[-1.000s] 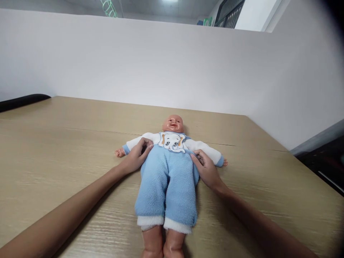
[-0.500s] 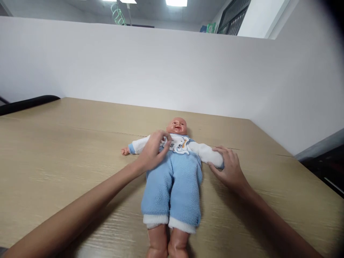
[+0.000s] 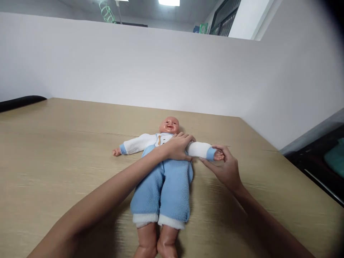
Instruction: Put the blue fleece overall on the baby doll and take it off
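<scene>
A baby doll (image 3: 164, 179) lies on its back on the wooden table (image 3: 53, 150), dressed in light blue fleece trousers and a white top with blue cuffs. My left hand (image 3: 177, 147) reaches across the doll's chest and rests on its shoulder, where the right-side sleeve begins, fingers curled over the fabric. My right hand (image 3: 224, 166) pinches the doll's small hand at the blue cuff of that same sleeve, which is stretched out to the right. The doll's other arm lies out to the left, untouched.
White partition walls (image 3: 150, 68) close the table at the back and right. A dark curved object (image 3: 18, 102) sits at the far left edge. Beyond the table's right edge is a dark surface (image 3: 319, 157).
My left hand has slid from the doll's chest to its right-side shoulder. My right hand has moved from the sleeve end to pinch the doll's hand at the cuff. The view shifted slightly.
</scene>
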